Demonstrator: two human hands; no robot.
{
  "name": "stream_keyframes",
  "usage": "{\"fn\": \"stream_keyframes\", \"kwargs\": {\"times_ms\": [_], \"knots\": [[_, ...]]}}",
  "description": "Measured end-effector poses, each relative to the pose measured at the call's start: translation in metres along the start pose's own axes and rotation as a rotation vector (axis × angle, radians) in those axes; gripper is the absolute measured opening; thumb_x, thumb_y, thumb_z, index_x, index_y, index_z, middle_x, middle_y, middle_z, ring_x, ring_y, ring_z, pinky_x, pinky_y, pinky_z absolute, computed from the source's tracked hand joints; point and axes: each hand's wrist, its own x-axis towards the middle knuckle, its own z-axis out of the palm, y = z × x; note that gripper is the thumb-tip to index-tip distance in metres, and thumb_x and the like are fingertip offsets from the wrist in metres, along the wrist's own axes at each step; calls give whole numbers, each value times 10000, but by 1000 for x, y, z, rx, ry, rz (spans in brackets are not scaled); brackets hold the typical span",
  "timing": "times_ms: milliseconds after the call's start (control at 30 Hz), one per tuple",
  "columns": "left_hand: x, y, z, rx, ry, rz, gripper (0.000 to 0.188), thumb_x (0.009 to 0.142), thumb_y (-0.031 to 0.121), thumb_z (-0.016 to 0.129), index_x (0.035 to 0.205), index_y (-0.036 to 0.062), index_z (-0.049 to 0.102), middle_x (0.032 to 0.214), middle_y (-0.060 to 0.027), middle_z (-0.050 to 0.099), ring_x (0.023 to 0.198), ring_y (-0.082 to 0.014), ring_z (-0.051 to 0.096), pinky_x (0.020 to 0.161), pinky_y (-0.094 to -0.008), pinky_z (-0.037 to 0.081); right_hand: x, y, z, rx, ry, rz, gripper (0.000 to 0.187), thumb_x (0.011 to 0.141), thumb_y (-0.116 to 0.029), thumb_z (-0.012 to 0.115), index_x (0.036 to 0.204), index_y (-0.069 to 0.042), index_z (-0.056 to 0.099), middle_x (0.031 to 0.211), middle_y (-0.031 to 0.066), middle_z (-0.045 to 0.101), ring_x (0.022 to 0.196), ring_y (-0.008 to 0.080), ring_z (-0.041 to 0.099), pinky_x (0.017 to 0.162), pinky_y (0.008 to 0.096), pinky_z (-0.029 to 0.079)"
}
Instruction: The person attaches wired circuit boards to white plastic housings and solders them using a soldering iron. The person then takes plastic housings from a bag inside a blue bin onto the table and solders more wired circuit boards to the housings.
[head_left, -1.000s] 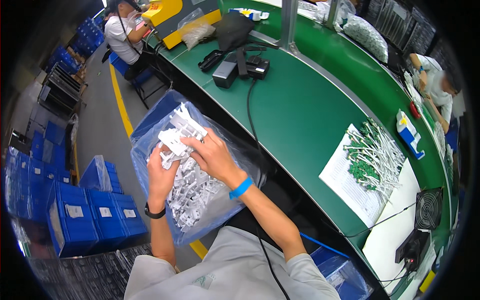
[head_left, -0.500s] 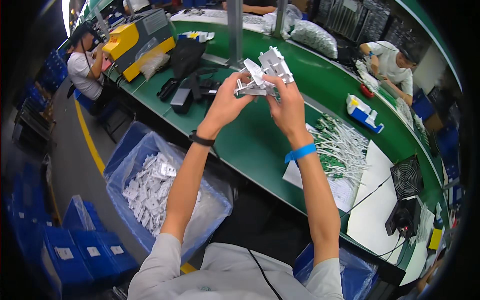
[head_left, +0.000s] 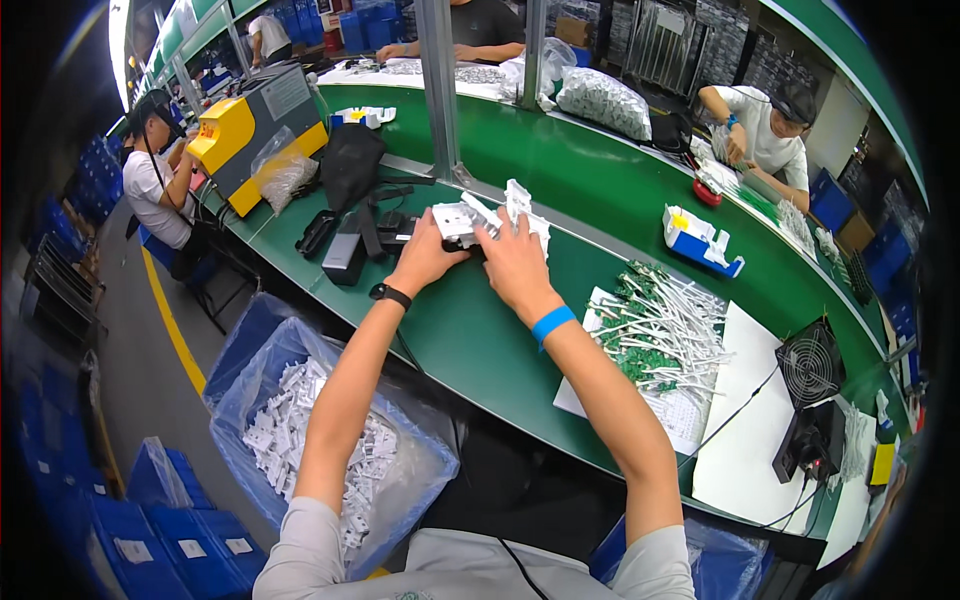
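Over the green bench [head_left: 450,320], my left hand [head_left: 427,258] is closed on a white moulded plastic part [head_left: 456,221], gripping its near edge. My right hand [head_left: 514,265] closes on another white plastic piece [head_left: 519,198], its fingers lying over the front and hiding much of it. The pieces sit close together; I cannot tell whether they are joined. Right of my hands, a heap of green circuit boards with white wires [head_left: 665,335] lies on white sheets. At lower left, a blue lined bin [head_left: 240,490] holds many similar white plastic pieces.
A dark pouch [head_left: 352,165] and a grey-black box [head_left: 344,258] lie left of my hands. Beyond stands a yellow-grey machine [head_left: 262,130]. A metal post [head_left: 438,90] rises behind the hands. A black fan [head_left: 811,362] stands at right. Co-workers sit around the benches.
Both hands have come down and left toward the bench with the white plastic parts. The parts are turned to a flatter angle, and the view has shifted slightly.
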Motion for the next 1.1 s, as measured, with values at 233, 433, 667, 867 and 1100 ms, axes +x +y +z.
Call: {"fn": "stream_keyframes", "kwargs": {"times_ms": [233, 433, 667, 867, 1100], "knots": [[-1, 7, -35, 69, -148, -101, 587, 788, 301, 828, 1243, -22, 647, 1462, -301, 484, 1327, -447, 495, 1107, -448, 433, -4, -7, -27, 7, -175, -19, 686, 858, -90, 652, 1495, -258, 463, 1400, 231, 552, 1354, 586, 363, 985, 682, 432], [-3, 29, -51, -228, -229, -181, 538, 863, 423, 775, 1130, -41, 712, 1039, -198, 755, 987, -314, 724, 885, -397, 536, -7, 2, -43, 385, -179, -45, 839, 854, 52, 567, 1603, -159, 253, 1281, 288, 576, 1196, 449, 560, 1006, 489, 488], [-13, 20, -31, 143, -21, -194, 480, 988, 401, 579, 1043, -66, 679, 1166, -305, 616, 1123, -465, 560, 985, -495, 439, -23, 13, -9, 669, 74, 174, 755, 861, 29, 614, 1552, -49, 319, 1264, 180, 620, 1231, 354, 569, 1064, 469, 364], [-26, 24, -31, 472, 47, -288, 530, 916, 467, 653, 1051, -45, 680, 1115, -229, 583, 1097, -394, 516, 905, -508, 438, -29, -14, -26, 701, 246, 83, 603, 831, 43, 555, 1425, -32, 482, 1172, 172, 637, 1123, 335, 593, 985, 436, 418], [-82, 38, -66, 388, 384, -106, 424, 841, 344, 763, 1080, 14, 645, 1058, -174, 573, 1061, -367, 521, 877, -467, 441, -42, -86, -50, 460, 60, -245, 336, 851, -79, 662, 1182, -46, 617, 1161, 153, 597, 1141, 343, 555, 985, 452, 423]]}}
